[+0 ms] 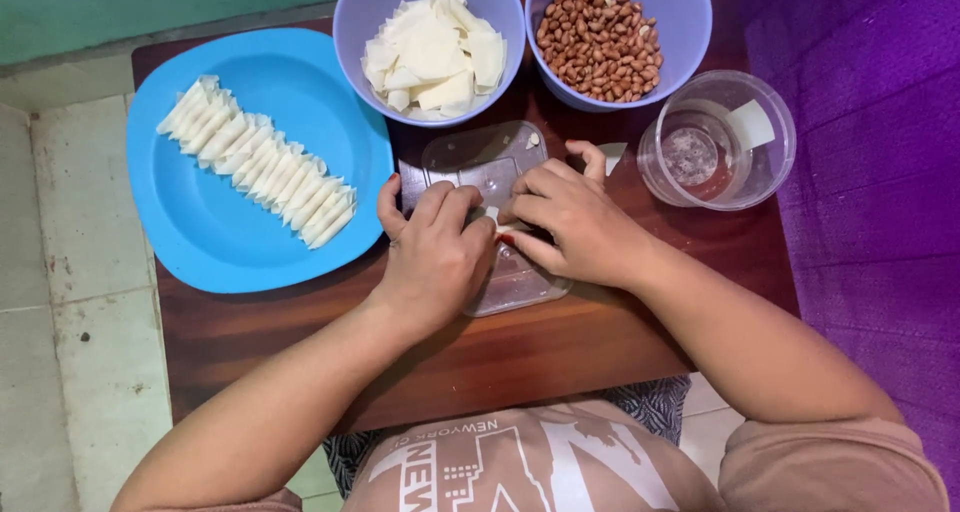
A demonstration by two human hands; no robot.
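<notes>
My left hand (432,254) and my right hand (572,218) meet over a clear plastic lid (480,162) lying flat on a small dark wooden table (520,357). Both pinch a small pale pastry wrapper (494,217) between the fingertips; most of it is hidden under my fingers. A purple bowl (352,17) of square pale wrappers (434,56) stands just behind the lid. Beside it another purple bowl (688,12) holds peanuts (598,44). On the left, a blue plate (215,232) carries a diagonal row of several folded pastries (258,160).
A clear round plastic container (716,140) with a little liquid and a wrapper piece stands at the right of the table. A purple cloth (870,122) lies to the right. Pale floor tiles (80,272) are on the left. The table's front edge is near my lap.
</notes>
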